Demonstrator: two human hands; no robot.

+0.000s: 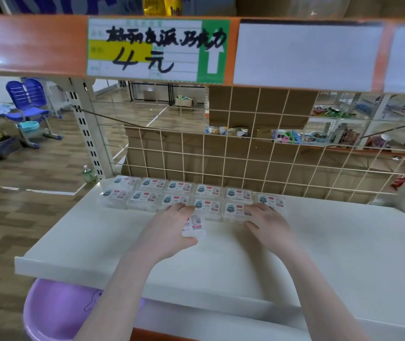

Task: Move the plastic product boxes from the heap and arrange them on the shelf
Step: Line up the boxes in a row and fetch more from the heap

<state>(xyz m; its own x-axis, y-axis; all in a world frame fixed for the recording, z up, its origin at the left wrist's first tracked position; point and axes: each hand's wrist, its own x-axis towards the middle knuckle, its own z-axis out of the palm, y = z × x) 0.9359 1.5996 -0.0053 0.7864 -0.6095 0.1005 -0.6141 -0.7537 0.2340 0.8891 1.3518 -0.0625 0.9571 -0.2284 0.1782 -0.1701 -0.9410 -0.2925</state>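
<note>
We find both hands working at the white shelf (319,242), a smooth, flat board backed by a cream wire grid (245,153). The plastic product boxes (179,190) lie against that grid in two rows, edge to edge, labels up; a further single box (271,200) begins the next column on the right. In our judgement they are packed tight to the back so the front of the shelf stays free for later rows.

The left hand (169,223) grips one loose box (194,226), thumb under its near edge and fingers curled over its far side, just in front of the second row. The box is held flat, label upward, which suits setting it down in line with the others. The right hand (266,219) rests on the front-row box (237,211) at the right end, fingers bent over its top and thumb at its near side; we judge it is pressing or squaring that box, though we cannot tell whether it truly pinches it.

The boxes are shallow, clear, rounded-corner shells with glossy lids and printed white stickers bearing a red mark and a barcode. They look light and slippery.

A lilac plastic basin (56,313) sits below the shelf edge; the heap itself is not visible.
</note>
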